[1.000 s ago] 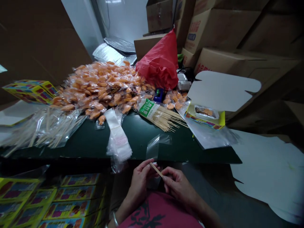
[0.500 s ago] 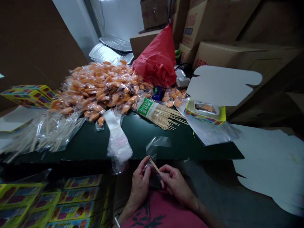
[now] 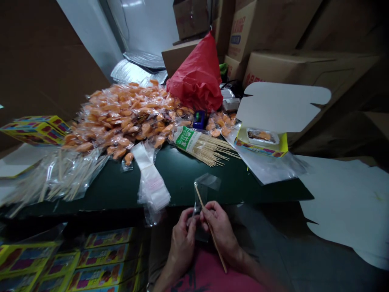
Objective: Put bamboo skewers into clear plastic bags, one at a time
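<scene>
My right hand [image 3: 221, 232] is closed around a few thin bamboo skewers [image 3: 215, 237]. They slant from the table's edge down past my right wrist, over my pink top. Beside it, my left hand [image 3: 182, 240] is closed, thumb and fingers pinching a small clear plastic bag [image 3: 209, 181]. The bag spreads up over the edge of the dark green table [image 3: 179, 174], behind the skewers' upper tips. Part of the bag between my hands is hard to make out. A bundle of bamboo skewers [image 3: 209, 148] with a green label lies ahead on the table.
A big heap of wrapped orange pieces [image 3: 121, 113] covers the back left. Bagged skewers [image 3: 60, 174] and a stack of clear bags [image 3: 152, 178] lie in front. An open yellow box [image 3: 282, 146] stands right, a red bag [image 3: 197, 77] behind. Yellow packs [image 3: 100, 255] sit below left.
The skewers have swung more upright. Their tips have left my left fingertips and their lower ends now show past my right hand. My left hand has moved slightly lower.
</scene>
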`<move>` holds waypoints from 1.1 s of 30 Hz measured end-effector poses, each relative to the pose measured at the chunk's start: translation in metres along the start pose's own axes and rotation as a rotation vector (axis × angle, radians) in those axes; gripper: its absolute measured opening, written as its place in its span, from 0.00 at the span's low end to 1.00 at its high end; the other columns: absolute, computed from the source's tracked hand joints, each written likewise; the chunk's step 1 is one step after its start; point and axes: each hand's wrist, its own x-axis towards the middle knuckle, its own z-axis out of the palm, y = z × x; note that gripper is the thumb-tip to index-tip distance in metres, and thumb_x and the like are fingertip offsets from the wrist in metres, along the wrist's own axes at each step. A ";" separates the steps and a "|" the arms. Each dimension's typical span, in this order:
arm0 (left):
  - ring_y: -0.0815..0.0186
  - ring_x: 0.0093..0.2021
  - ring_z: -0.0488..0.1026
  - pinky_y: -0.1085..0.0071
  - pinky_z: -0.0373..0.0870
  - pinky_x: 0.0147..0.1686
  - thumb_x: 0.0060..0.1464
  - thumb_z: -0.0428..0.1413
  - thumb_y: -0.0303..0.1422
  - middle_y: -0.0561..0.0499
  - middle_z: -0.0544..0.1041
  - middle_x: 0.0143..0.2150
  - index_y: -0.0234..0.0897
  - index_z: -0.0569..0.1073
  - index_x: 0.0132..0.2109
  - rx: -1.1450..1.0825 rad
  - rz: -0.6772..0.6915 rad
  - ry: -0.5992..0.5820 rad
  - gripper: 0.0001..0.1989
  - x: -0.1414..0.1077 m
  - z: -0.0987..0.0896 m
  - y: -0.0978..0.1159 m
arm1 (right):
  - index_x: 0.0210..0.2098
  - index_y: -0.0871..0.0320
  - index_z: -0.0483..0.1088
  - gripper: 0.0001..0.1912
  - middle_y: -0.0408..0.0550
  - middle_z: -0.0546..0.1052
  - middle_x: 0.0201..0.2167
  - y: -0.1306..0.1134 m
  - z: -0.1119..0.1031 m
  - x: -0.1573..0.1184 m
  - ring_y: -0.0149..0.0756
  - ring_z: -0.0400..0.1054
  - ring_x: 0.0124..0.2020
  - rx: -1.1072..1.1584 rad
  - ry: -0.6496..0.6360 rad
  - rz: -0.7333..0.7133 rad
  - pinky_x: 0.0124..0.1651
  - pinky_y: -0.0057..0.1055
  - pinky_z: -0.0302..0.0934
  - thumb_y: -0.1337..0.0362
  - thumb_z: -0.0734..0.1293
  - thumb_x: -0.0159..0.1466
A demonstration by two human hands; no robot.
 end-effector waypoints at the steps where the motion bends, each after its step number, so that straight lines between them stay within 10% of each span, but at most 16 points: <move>1: 0.62 0.36 0.75 0.74 0.67 0.37 0.55 0.54 0.35 0.48 0.79 0.36 0.38 0.73 0.43 0.045 0.017 -0.024 0.09 -0.003 -0.003 0.000 | 0.32 0.57 0.59 0.20 0.36 0.69 0.21 0.002 -0.004 -0.008 0.22 0.58 0.17 0.017 -0.003 0.041 0.21 0.20 0.50 0.50 0.70 0.55; 9: 0.67 0.29 0.70 0.75 0.62 0.32 0.58 0.49 0.31 0.49 0.75 0.29 0.39 0.74 0.35 0.412 0.353 -0.291 0.09 -0.008 -0.007 0.002 | 0.26 0.59 0.61 0.26 0.40 0.72 0.15 0.005 -0.054 -0.039 0.23 0.60 0.14 -0.203 -0.311 0.359 0.19 0.20 0.49 0.46 0.74 0.46; 14: 0.67 0.31 0.68 0.74 0.61 0.32 0.58 0.48 0.28 0.48 0.73 0.29 0.37 0.72 0.31 0.500 0.537 -0.294 0.10 0.003 -0.015 0.035 | 0.28 0.59 0.60 0.23 0.37 0.70 0.17 -0.034 -0.010 -0.015 0.20 0.57 0.13 0.131 -0.132 0.240 0.17 0.17 0.48 0.53 0.75 0.48; 19: 0.69 0.28 0.63 0.75 0.59 0.29 0.54 0.48 0.29 0.53 0.68 0.26 0.36 0.68 0.30 0.664 0.561 -0.117 0.07 0.029 -0.066 0.112 | 0.36 0.57 0.62 0.23 0.46 0.76 0.34 -0.063 0.021 0.007 0.28 0.71 0.25 0.267 -0.206 0.204 0.23 0.21 0.59 0.58 0.76 0.48; 22: 0.71 0.25 0.60 0.76 0.56 0.26 0.52 0.48 0.29 0.56 0.65 0.22 0.35 0.67 0.28 0.777 0.575 -0.049 0.07 0.051 -0.103 0.165 | 0.33 0.58 0.65 0.17 0.44 0.75 0.32 -0.078 0.028 0.016 0.26 0.67 0.21 0.028 -0.328 0.035 0.21 0.21 0.57 0.57 0.73 0.52; 26: 0.72 0.23 0.63 0.78 0.55 0.24 0.51 0.49 0.27 0.56 0.70 0.22 0.35 0.71 0.29 0.912 0.509 -0.267 0.07 0.070 -0.139 0.222 | 0.32 0.59 0.70 0.10 0.43 0.73 0.29 -0.117 0.049 0.027 0.29 0.66 0.28 -0.337 -0.332 -0.413 0.31 0.25 0.60 0.57 0.68 0.58; 33: 0.73 0.22 0.61 0.80 0.53 0.22 0.47 0.55 0.26 0.56 0.69 0.20 0.36 0.76 0.28 1.051 0.537 -0.248 0.05 0.062 -0.143 0.265 | 0.45 0.56 0.70 0.15 0.48 0.74 0.45 -0.152 0.099 0.059 0.39 0.66 0.47 -0.498 -0.462 -0.761 0.48 0.36 0.60 0.57 0.66 0.60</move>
